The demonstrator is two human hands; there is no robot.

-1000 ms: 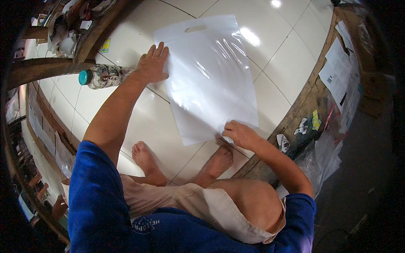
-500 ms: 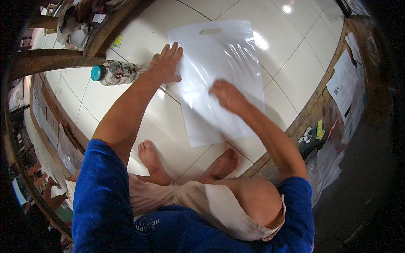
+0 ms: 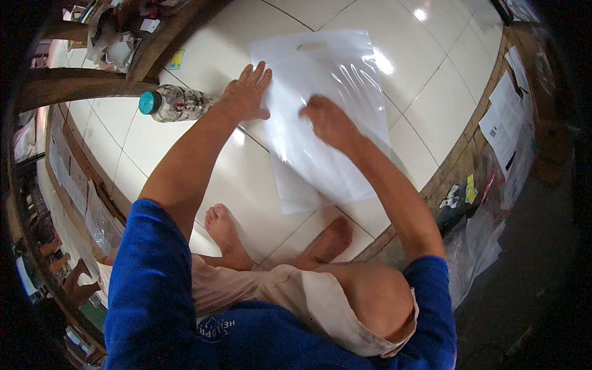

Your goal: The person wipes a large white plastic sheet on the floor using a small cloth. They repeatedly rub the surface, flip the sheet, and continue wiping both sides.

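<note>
A white glossy plastic bag (image 3: 320, 166) with a punched handle hole lies flat on the tiled floor, its handle end farthest from me. My left hand (image 3: 246, 95) rests with fingers spread along the bag's left edge, partly on the tiles. Over the middle of the bag is my right hand (image 3: 332, 123), its fingers curled together and slightly blurred. Whatever they may hold is hidden. A clear bottle with a teal cap (image 3: 180, 103) lies on its side left of my left hand, filled with dark and pale bits; my wrist hides its far end.
My bare feet (image 3: 225, 231) are just below the bag. A wooden frame (image 3: 86, 85) with plastic scraps stands at the left. Along the right runs a wooden edge with papers (image 3: 499, 120) and clear plastic sheets (image 3: 472, 256). A small yellow label (image 3: 176, 59) sits on the floor.
My right hand has moved up and slightly left over the bag. My left hand stays at the bag's edge. The whole view has shifted slightly.
</note>
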